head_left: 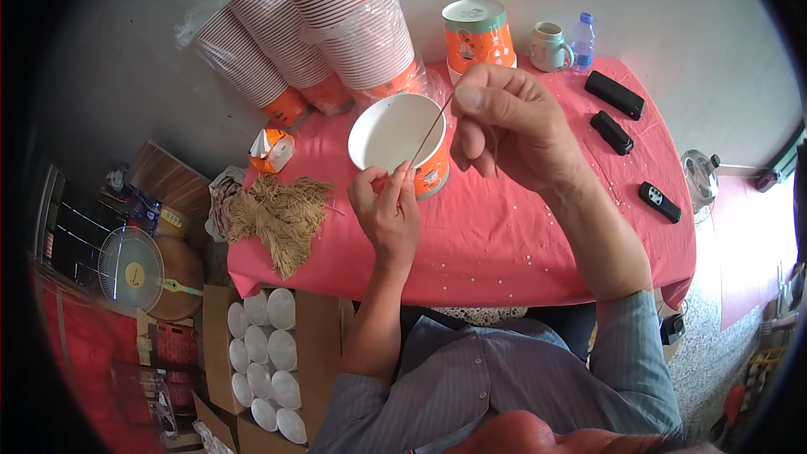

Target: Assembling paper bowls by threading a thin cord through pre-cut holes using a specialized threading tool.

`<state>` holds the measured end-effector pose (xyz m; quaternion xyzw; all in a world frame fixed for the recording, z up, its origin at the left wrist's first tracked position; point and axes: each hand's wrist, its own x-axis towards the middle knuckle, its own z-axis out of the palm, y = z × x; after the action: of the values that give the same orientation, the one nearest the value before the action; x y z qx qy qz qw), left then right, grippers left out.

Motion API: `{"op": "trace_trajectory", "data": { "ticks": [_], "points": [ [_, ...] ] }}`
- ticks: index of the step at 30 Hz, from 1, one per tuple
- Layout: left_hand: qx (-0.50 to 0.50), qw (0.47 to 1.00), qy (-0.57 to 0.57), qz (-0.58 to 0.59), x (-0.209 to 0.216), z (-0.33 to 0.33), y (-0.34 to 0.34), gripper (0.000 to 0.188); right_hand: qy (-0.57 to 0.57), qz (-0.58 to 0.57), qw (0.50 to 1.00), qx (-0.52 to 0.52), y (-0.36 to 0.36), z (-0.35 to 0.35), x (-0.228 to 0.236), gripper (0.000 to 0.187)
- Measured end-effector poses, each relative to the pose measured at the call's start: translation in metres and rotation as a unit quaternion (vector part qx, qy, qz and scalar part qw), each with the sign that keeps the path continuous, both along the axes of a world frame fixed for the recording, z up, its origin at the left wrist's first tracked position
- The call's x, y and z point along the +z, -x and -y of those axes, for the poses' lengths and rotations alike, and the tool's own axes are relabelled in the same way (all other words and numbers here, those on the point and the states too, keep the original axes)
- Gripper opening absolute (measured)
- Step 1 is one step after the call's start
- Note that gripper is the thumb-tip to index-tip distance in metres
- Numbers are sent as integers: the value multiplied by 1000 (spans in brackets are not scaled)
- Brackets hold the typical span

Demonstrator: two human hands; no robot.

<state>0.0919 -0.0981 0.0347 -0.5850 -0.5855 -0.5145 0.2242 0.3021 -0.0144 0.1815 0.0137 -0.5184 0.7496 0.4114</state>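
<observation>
A thin brown cord [432, 129] runs taut and slanting between my two hands. My left hand [391, 208] pinches its lower end close to the near rim of an open paper bucket [426, 176], white inside and orange outside. Higher up and to the right, my right hand [514, 118] grips the other end between thumb and fingers, and a short tail hangs below those fingers. The bucket stands upright on the pink tablecloth [471, 261]. A tan bundle of loose cords [290, 217] lies left of my left hand.
Tall wrapped stacks of paper buckets [357, 34] stand at the back left. An upturned bucket [477, 34], a mug [550, 49] and a plastic bottle [584, 40] are behind my right hand. Black devices [614, 94] lie at right. A carton [313, 361] of white round-topped items sits below.
</observation>
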Motion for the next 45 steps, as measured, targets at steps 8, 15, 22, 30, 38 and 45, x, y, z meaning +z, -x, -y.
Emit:
{"op": "trace_trajectory", "data": {
  "ticks": [8, 15, 22, 30, 38, 45],
  "points": [
    [-80, 992, 76, 56, 12, 0, 14, 16, -70, -51, 996, -27, -29, 1, 17, 20],
    [-117, 981, 91, 126, 23, 3, 12, 11, -95, -109, 986, -76, -38, 1, 21, 27],
    [-115, 980, 109, 122, 24, 4, 17, 11, -149, -153, 976, -47, -36, 1, 17, 26],
    [-120, 981, 105, 112, 21, 1, 20, 10, -139, -131, 969, -157, -44, -3, 18, 16],
    [-117, 985, 87, 97, 23, 3, 19, 10, -175, -148, 956, -185, -56, -1, 21, 18],
    [-116, 967, 228, 12, 42, 21, 52, 62, -156, -84, 958, -227, -52, 2, 29, 14]
  ]
}}
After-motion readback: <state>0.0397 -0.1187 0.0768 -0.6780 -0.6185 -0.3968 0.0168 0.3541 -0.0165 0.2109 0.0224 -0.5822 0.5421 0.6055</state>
